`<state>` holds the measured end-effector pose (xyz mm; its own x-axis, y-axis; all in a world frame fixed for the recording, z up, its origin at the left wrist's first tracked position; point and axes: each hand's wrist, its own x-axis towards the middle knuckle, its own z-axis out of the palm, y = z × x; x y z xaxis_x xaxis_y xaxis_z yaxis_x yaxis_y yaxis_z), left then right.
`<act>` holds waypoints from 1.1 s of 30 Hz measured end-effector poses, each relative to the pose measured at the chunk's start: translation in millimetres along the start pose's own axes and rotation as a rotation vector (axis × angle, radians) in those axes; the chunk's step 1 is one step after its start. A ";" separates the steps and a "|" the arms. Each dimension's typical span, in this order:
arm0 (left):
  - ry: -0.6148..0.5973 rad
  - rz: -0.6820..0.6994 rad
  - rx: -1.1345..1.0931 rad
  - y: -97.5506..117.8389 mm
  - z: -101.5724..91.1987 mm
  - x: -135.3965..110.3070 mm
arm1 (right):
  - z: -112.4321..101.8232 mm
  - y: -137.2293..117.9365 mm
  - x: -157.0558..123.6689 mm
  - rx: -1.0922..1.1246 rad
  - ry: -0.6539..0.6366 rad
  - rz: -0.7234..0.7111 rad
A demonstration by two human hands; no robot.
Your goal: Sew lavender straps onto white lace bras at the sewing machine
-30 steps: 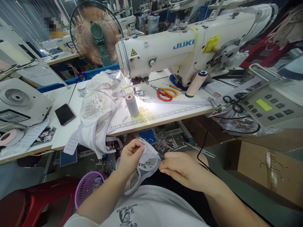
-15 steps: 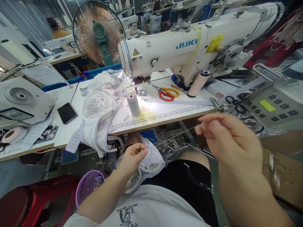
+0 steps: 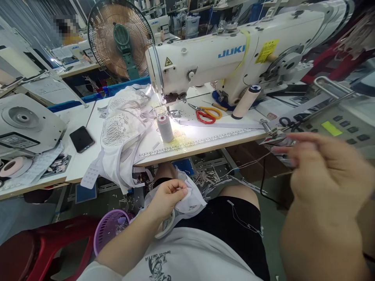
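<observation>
My left hand is closed on a small white lace garment held over my lap, below the table's front edge. My right hand is raised at the right, blurred by motion, fingers pinched on a thin thread that runs taut down and left toward the garment. On the table stand a white JUKI sewing machine, a grey thread spool under its lamp, and a heap of white lace garments.
Red-and-yellow scissors and a pink thread cone lie by the machine. A black phone rests at the left. A control panel is at the right, a fan behind, a purple basket on the floor.
My right hand has left the garment and swung up and out to the right, drawing the thread taut. My left hand has stayed on the garment.
</observation>
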<state>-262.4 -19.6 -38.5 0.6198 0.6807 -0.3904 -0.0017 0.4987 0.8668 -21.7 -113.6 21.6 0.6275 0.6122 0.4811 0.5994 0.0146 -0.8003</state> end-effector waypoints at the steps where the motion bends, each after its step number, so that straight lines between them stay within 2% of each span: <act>1: -0.015 0.001 0.003 0.4 0.6 -0.4 | 7.0 -1.5 -3.2 -0.012 -0.074 -0.010; 3: -0.060 0.029 0.020 2.9 1.7 -1.9 | 26.2 -5.6 -9.9 0.027 -0.350 -0.100; 4: -0.087 0.054 0.044 5.3 2.1 -3.2 | 37.4 -7.9 -13.2 0.085 -0.516 -0.178; 5: -0.112 0.085 0.083 8.3 2.4 -4.8 | 48.8 -10.2 -16.1 0.142 -0.629 -0.261; 7: -0.138 0.154 0.206 15.8 2.0 -9.2 | 69.8 -13.9 -20.5 0.236 -0.744 -0.393; 9: -0.128 0.220 0.348 23.0 -0.1 -14.0 | 85.0 -15.9 -22.7 0.253 -0.830 -0.459; 11: -0.097 0.221 0.410 27.3 -3.8 -17.5 | 92.9 -15.6 -23.9 0.219 -0.935 -0.446; 14: -0.046 0.109 0.339 26.2 -9.8 -18.0 | 95.2 -11.8 -27.5 0.177 -1.084 -0.330; 20: -0.057 -0.027 0.268 14.8 -12.4 -9.8 | 96.5 4.0 -43.7 0.281 -1.189 0.082; 24: -0.090 -0.058 0.292 14.1 -9.8 -7.3 | 96.7 14.3 -51.9 0.447 -1.185 0.242; 26: -0.102 -0.073 0.299 15.0 -8.8 -6.9 | 94.4 16.1 -54.6 0.453 -1.169 0.244; 33: -0.142 -0.090 0.365 13.5 -11.3 -4.7 | 84.4 12.3 -57.9 0.368 -1.070 0.056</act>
<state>-274.2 -9.9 -28.5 0.7070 0.5496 -0.4451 0.3206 0.3119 0.8944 -92.7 -82.1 -46.2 -0.2043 0.9785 0.0294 0.2902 0.0892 -0.9528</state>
